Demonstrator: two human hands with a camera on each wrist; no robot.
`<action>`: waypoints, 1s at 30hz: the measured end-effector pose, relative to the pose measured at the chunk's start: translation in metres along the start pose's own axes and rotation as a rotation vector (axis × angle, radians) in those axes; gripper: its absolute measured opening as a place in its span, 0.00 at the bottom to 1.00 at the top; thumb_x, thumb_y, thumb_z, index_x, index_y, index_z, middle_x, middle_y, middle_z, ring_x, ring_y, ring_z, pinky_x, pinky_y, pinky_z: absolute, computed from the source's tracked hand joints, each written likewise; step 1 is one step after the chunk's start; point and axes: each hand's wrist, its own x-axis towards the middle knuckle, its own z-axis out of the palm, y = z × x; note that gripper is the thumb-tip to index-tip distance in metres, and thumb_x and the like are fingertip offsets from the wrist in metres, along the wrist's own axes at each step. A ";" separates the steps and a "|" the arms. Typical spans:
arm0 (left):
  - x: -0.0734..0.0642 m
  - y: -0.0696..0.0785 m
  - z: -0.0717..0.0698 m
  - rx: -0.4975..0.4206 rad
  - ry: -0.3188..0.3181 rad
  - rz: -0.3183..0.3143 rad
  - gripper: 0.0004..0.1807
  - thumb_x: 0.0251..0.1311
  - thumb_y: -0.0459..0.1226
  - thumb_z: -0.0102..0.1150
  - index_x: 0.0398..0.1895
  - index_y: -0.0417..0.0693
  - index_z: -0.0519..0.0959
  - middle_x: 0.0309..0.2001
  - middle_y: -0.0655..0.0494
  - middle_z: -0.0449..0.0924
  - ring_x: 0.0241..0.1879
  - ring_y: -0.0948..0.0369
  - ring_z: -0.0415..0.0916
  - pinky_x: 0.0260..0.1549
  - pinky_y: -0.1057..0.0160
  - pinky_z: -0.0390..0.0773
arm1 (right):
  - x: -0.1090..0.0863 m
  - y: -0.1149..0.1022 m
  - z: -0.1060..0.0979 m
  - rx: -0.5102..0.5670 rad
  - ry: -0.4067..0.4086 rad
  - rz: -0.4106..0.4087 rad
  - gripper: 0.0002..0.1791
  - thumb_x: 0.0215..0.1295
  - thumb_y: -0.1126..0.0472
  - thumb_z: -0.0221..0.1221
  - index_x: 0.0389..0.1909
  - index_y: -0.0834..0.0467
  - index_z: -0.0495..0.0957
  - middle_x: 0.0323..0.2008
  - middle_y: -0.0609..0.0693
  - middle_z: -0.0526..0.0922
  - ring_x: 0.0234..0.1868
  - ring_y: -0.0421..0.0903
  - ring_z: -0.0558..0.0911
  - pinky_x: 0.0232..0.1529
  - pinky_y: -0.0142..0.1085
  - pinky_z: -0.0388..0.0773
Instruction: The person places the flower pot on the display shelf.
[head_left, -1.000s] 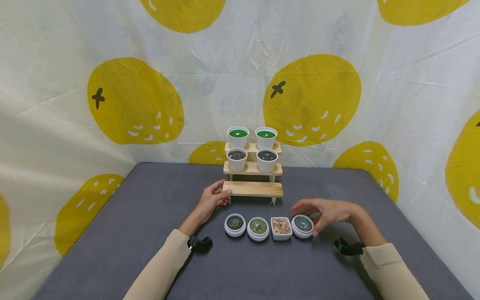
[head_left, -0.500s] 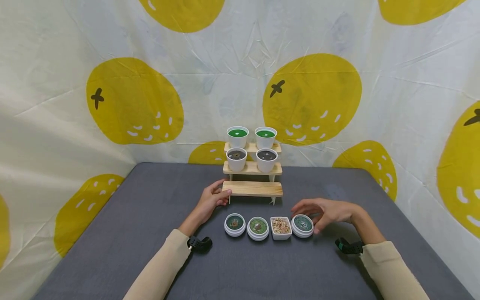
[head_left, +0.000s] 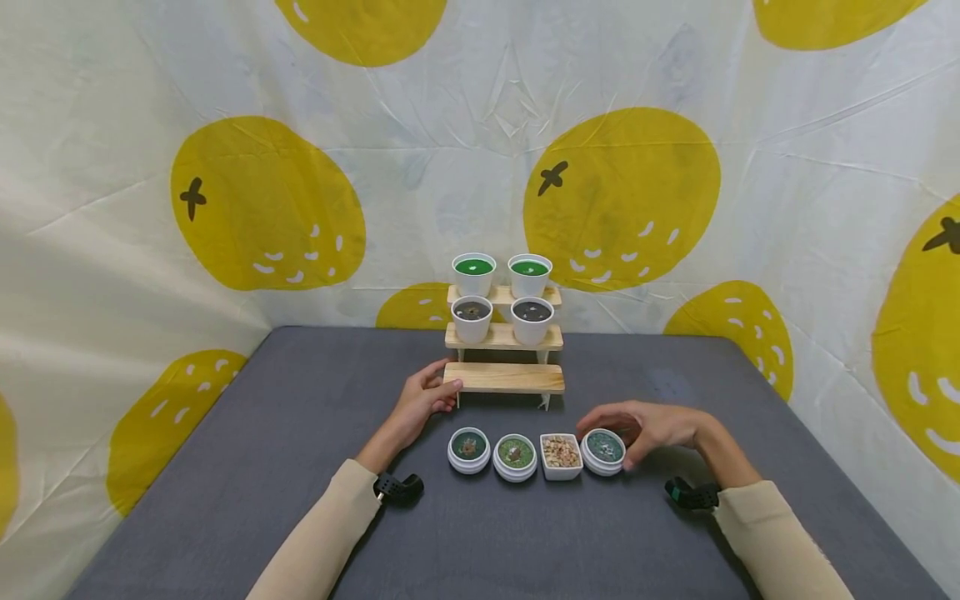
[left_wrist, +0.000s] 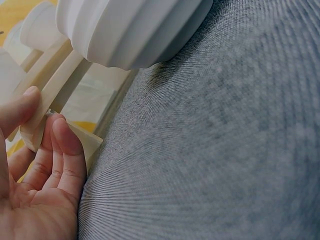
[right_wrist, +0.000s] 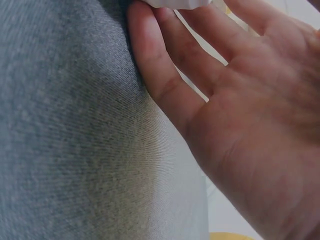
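Right hand (head_left: 651, 427) has closed around rightmost pot (head_left: 604, 451).

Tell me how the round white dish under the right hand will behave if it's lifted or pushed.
The round dish looks rigid and squat, wider than tall, so it probably won't tip when nudged. Its smooth, glossy white wall may be somewhat slippery under the right hand. The woven grey table cover likely adds drag, so a push could make it slide in short jerks. The dark green filling might shift if tilted.

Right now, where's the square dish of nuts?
Head view: the square dish sits third from left in the front row, between two round white pots, just left of the right hand.
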 end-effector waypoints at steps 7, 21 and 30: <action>-0.002 -0.001 0.000 0.003 0.002 0.004 0.37 0.67 0.40 0.68 0.77 0.50 0.66 0.38 0.55 0.83 0.33 0.63 0.80 0.33 0.68 0.83 | 0.002 0.003 0.001 -0.003 0.006 0.007 0.37 0.62 0.70 0.67 0.73 0.66 0.67 0.72 0.68 0.69 0.65 0.43 0.77 0.61 0.38 0.78; -0.001 -0.002 0.000 0.001 -0.008 0.008 0.38 0.67 0.40 0.69 0.78 0.48 0.65 0.37 0.56 0.83 0.33 0.63 0.80 0.33 0.68 0.83 | 0.002 0.004 0.000 -0.007 0.001 -0.024 0.35 0.64 0.70 0.66 0.72 0.67 0.67 0.69 0.69 0.71 0.61 0.44 0.78 0.57 0.39 0.80; -0.001 -0.002 -0.001 -0.001 -0.017 0.008 0.38 0.67 0.41 0.68 0.78 0.49 0.65 0.39 0.55 0.82 0.34 0.63 0.80 0.34 0.68 0.83 | 0.001 -0.001 0.000 -0.001 0.014 -0.036 0.35 0.64 0.71 0.66 0.72 0.68 0.67 0.69 0.69 0.70 0.62 0.45 0.77 0.60 0.39 0.78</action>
